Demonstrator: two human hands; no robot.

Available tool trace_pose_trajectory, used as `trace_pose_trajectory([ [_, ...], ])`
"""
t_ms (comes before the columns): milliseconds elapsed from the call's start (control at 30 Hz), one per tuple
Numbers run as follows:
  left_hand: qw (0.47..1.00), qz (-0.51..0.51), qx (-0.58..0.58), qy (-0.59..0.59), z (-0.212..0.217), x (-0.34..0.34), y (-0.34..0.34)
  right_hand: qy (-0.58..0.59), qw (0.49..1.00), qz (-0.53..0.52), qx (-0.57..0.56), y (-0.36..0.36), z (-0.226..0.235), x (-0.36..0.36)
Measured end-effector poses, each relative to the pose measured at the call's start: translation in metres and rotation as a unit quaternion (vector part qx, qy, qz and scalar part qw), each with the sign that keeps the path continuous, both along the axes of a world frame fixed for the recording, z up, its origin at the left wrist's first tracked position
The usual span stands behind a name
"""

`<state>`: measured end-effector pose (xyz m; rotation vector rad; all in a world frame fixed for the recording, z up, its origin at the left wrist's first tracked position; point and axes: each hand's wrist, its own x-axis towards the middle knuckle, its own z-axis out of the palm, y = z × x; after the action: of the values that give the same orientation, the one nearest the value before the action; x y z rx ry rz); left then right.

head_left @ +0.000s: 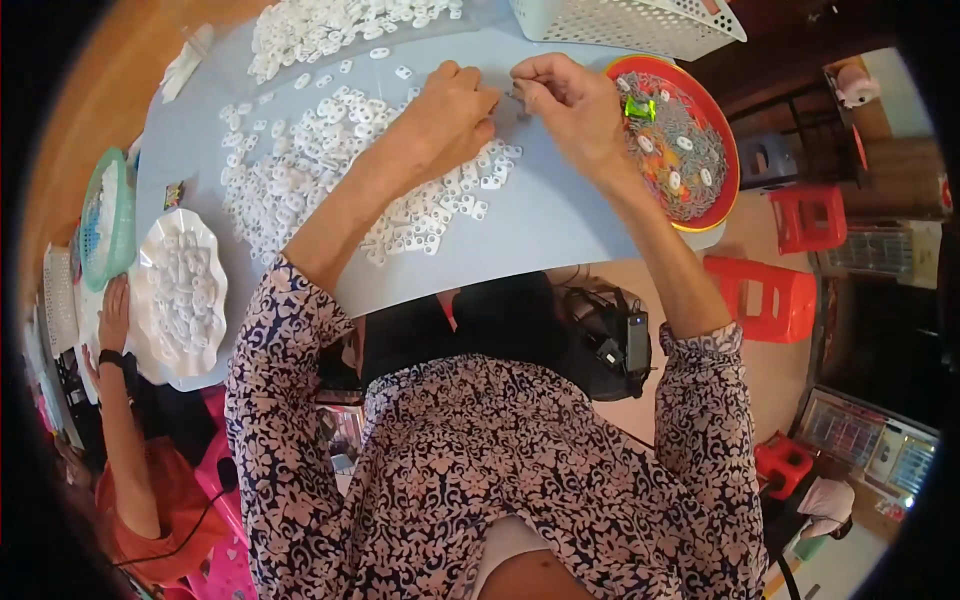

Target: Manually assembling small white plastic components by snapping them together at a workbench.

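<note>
My left hand (452, 112) is closed above the far edge of a heap of small white plastic pieces (290, 190), oval with two holes each. Its fingertips are turned away, so what they hold is hidden. Just right of it, my right hand (578, 108) pinches thumb and forefinger together; something tiny and dark shows at the tips, too small to name. The two hands face each other, slightly apart. Close by my right hand stands a red bowl (733, 160) of thin grey screw-like metal pieces (690, 110), with several white pieces and a green wrapper (640, 108) on top.
Another pile of white pieces (340, 30) lies at the far side of the grey table (560, 225), near a white perforated basket (630, 28). At left are a scalloped white dish (213, 340) of white pieces, a green basket (124, 225) and a co-worker's hand (115, 315). Red stools (765, 295) stand at right.
</note>
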<state>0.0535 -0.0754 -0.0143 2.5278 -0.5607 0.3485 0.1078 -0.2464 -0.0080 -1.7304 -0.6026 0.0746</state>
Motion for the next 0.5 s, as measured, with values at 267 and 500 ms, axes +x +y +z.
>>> trace_pose_trajectory([
  [267, 1.000, -0.006, 0.011, 0.007, -0.002, -0.001, 0.000, -0.229, 0.914, 0.098, -0.321, -0.023, 0.030, -0.011],
  [500, 0.987, 0.027, -0.159, 0.012, 0.015, -0.023, 0.002, -0.306, 0.884, 0.095, -0.340, -0.033, 0.024, 0.006],
])
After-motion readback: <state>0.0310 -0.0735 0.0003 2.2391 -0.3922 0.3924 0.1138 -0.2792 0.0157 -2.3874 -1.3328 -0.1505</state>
